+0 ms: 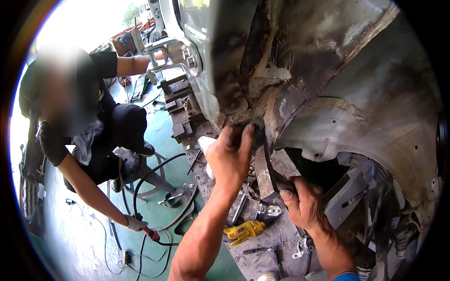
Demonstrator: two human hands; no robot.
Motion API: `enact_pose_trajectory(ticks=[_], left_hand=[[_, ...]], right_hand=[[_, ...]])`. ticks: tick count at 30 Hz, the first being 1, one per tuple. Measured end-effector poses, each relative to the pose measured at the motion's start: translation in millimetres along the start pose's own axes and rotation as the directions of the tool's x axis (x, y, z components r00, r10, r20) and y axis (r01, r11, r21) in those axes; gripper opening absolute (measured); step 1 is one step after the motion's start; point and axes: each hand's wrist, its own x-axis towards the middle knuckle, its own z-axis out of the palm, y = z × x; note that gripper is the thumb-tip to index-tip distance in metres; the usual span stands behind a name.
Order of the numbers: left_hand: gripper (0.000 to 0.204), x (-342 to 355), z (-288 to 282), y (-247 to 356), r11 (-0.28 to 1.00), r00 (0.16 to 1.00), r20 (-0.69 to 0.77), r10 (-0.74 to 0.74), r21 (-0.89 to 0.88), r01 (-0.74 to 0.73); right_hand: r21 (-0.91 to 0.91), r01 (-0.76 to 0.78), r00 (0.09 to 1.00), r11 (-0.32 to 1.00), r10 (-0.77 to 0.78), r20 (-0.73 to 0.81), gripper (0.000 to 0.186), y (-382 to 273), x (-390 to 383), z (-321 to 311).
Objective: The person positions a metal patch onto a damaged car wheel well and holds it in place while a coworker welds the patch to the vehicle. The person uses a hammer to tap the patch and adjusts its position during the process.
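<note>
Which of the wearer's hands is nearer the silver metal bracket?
Left. The left hand is below and right of the bracket in the picture; the right hand is farther down and right, at the lower end of a dark strip.

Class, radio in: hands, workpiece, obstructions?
Left hand curled near rusted car panel. Right hand gripping dark strip. Yellow power tool on bench, apart from both hands.
</note>
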Motion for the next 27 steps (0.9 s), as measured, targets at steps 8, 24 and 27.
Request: enact_pose_trajectory(ticks=[8,24,27], left_hand=[[0.025,2,-14,-2,0.987,0.998,0.027,-0.05,-0.152,0.054],[0.022,0,-33,7,0.908,0.968,-0.029,-0.251,-0.354,0.225],[0.022,-2,-33,3,0.938,0.977,-0.045,-0.208,-0.293,0.186]], right_hand=[[-0.059,0.04,0.999,0.997,-0.038,0.029,0.036,0,15,-1],[-0.508,0.069,0.987,0.859,0.013,0.157,0.034,-16,56,-18],[-0.474,-0.034,0.982,0.88,0.117,0.147,0.035,-31,54,-17]])
